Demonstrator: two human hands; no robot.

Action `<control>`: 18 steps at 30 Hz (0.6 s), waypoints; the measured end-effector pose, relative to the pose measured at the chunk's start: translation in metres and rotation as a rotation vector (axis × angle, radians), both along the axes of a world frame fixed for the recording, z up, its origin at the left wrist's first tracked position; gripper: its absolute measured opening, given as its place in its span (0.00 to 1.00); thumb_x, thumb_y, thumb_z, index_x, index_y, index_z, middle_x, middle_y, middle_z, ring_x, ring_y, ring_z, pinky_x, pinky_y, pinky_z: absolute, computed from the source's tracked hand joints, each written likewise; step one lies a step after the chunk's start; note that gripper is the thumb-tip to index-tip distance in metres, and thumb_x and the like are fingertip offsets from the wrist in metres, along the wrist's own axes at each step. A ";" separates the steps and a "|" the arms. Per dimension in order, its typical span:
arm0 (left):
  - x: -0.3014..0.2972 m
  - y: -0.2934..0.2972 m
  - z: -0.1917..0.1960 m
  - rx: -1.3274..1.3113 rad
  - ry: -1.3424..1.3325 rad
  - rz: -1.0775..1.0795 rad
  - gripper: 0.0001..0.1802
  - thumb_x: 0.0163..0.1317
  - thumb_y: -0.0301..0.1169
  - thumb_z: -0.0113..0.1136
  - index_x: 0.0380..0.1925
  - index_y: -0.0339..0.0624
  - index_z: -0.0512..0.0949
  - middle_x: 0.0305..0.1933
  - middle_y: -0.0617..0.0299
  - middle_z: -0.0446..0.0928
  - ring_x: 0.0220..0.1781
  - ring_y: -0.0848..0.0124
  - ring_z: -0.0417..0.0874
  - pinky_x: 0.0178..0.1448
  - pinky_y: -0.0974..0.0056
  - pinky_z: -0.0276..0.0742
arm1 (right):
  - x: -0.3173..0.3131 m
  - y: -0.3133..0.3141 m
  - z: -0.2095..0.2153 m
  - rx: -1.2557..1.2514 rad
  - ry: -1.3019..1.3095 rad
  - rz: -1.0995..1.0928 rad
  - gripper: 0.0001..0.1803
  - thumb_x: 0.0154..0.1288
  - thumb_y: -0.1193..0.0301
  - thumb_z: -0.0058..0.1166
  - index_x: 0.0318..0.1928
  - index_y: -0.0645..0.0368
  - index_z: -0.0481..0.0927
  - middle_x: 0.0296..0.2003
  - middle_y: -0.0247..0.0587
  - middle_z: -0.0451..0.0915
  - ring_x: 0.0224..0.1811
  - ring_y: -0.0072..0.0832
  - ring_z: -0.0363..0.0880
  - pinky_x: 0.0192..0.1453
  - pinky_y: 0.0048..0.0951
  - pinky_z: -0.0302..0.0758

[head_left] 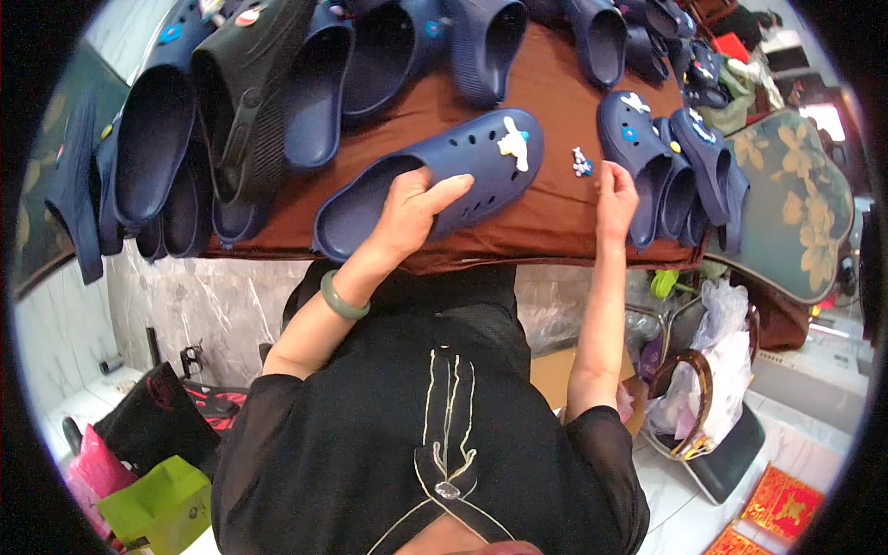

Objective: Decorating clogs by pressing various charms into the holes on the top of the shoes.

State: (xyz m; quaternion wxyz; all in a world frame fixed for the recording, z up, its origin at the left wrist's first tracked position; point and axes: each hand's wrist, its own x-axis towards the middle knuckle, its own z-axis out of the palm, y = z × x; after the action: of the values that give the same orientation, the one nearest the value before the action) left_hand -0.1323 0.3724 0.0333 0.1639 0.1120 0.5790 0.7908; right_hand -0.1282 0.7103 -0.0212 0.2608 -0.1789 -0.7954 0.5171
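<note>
My left hand (418, 211) grips a navy clog (402, 185) by its side, thumb over the upper and fingers out of sight. The clog lies tilted across the brown cloth, its toe toward the right. A white cartoon-figure charm (514, 144) sits on its toe, among several bare holes. Fingertips pinched together, my right hand (616, 205) is at the right by a small blue-and-white charm (581, 163). Anything between those fingertips is too small to make out. Just beyond that hand stands another navy clog (636, 153) with a white charm and a blue flower charm.
Several navy clogs (157, 139) and a black clog (242, 111) crowd the left and far side of the cloth-covered table (546, 74). More clogs (705, 153) stand at the right. Below are a flowered chair back (795, 203), a plastic-bagged basket (712, 370) and a green bag (157, 504).
</note>
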 end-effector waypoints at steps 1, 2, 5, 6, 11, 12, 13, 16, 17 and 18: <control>0.000 0.001 0.001 -0.010 0.005 -0.024 0.20 0.63 0.36 0.57 0.47 0.30 0.78 0.45 0.61 0.80 0.45 0.74 0.77 0.54 0.67 0.72 | 0.001 0.000 -0.012 0.055 0.016 -0.003 0.11 0.65 0.69 0.57 0.44 0.64 0.80 0.32 0.30 0.79 0.31 0.15 0.72 0.36 0.20 0.71; 0.001 -0.001 0.002 0.017 -0.031 -0.028 0.20 0.62 0.35 0.57 0.47 0.29 0.77 0.45 0.60 0.79 0.45 0.73 0.77 0.54 0.67 0.71 | 0.002 -0.016 -0.010 0.177 -0.031 -0.050 0.12 0.63 0.69 0.59 0.44 0.63 0.80 0.34 0.33 0.78 0.32 0.18 0.73 0.38 0.22 0.71; 0.003 0.000 0.008 0.030 -0.081 -0.027 0.20 0.61 0.34 0.57 0.48 0.28 0.77 0.47 0.58 0.79 0.47 0.72 0.77 0.56 0.67 0.70 | 0.006 -0.035 0.000 0.455 -0.088 -0.065 0.15 0.57 0.69 0.63 0.45 0.60 0.81 0.37 0.42 0.74 0.38 0.31 0.74 0.44 0.30 0.72; 0.003 0.001 0.009 0.024 -0.084 -0.021 0.20 0.61 0.34 0.57 0.48 0.28 0.76 0.47 0.58 0.78 0.48 0.72 0.77 0.56 0.67 0.70 | 0.008 -0.034 -0.003 0.519 -0.079 -0.068 0.15 0.57 0.69 0.63 0.45 0.59 0.81 0.38 0.43 0.74 0.40 0.34 0.74 0.46 0.32 0.72; 0.000 0.004 0.008 -0.043 -0.097 -0.012 0.21 0.61 0.34 0.58 0.49 0.29 0.76 0.47 0.58 0.79 0.47 0.72 0.77 0.55 0.67 0.71 | 0.012 -0.031 -0.004 0.597 -0.008 -0.033 0.13 0.58 0.70 0.62 0.45 0.58 0.81 0.40 0.43 0.76 0.43 0.39 0.74 0.50 0.36 0.71; -0.002 0.004 0.011 -0.027 -0.123 -0.013 0.21 0.61 0.34 0.58 0.49 0.29 0.76 0.47 0.58 0.79 0.47 0.72 0.78 0.55 0.67 0.71 | 0.011 -0.029 -0.006 0.588 0.034 -0.034 0.13 0.58 0.71 0.61 0.44 0.58 0.81 0.41 0.42 0.78 0.41 0.37 0.75 0.49 0.35 0.72; -0.002 0.004 0.013 -0.008 -0.149 -0.009 0.20 0.61 0.34 0.58 0.48 0.29 0.76 0.47 0.58 0.79 0.46 0.72 0.78 0.55 0.67 0.72 | 0.012 -0.032 -0.004 0.584 0.030 -0.035 0.13 0.58 0.71 0.61 0.44 0.58 0.81 0.41 0.42 0.78 0.41 0.37 0.75 0.49 0.35 0.72; -0.004 0.003 0.011 -0.031 -0.124 0.009 0.20 0.61 0.34 0.57 0.48 0.30 0.76 0.46 0.58 0.79 0.45 0.73 0.79 0.54 0.67 0.73 | 0.013 -0.037 0.002 0.445 -0.028 -0.001 0.13 0.57 0.72 0.61 0.44 0.57 0.81 0.41 0.42 0.79 0.39 0.35 0.76 0.47 0.33 0.72; -0.004 0.003 0.012 -0.041 -0.116 0.015 0.20 0.61 0.34 0.57 0.48 0.30 0.76 0.46 0.58 0.79 0.45 0.73 0.79 0.53 0.67 0.73 | 0.013 -0.036 0.002 0.474 -0.010 0.008 0.13 0.57 0.72 0.61 0.44 0.58 0.81 0.41 0.42 0.79 0.38 0.34 0.76 0.46 0.33 0.73; -0.004 0.005 0.012 -0.041 -0.117 0.013 0.20 0.61 0.34 0.57 0.48 0.30 0.76 0.46 0.58 0.79 0.45 0.73 0.79 0.53 0.67 0.73 | 0.014 -0.036 0.001 0.504 0.008 0.017 0.13 0.57 0.72 0.62 0.44 0.58 0.81 0.40 0.41 0.79 0.37 0.33 0.76 0.45 0.32 0.73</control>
State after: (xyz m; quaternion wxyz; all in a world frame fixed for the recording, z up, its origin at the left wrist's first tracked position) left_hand -0.1359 0.3773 0.0456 0.1945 0.0582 0.5853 0.7850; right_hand -0.1147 0.6747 -0.0201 0.2957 -0.0995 -0.8997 0.3052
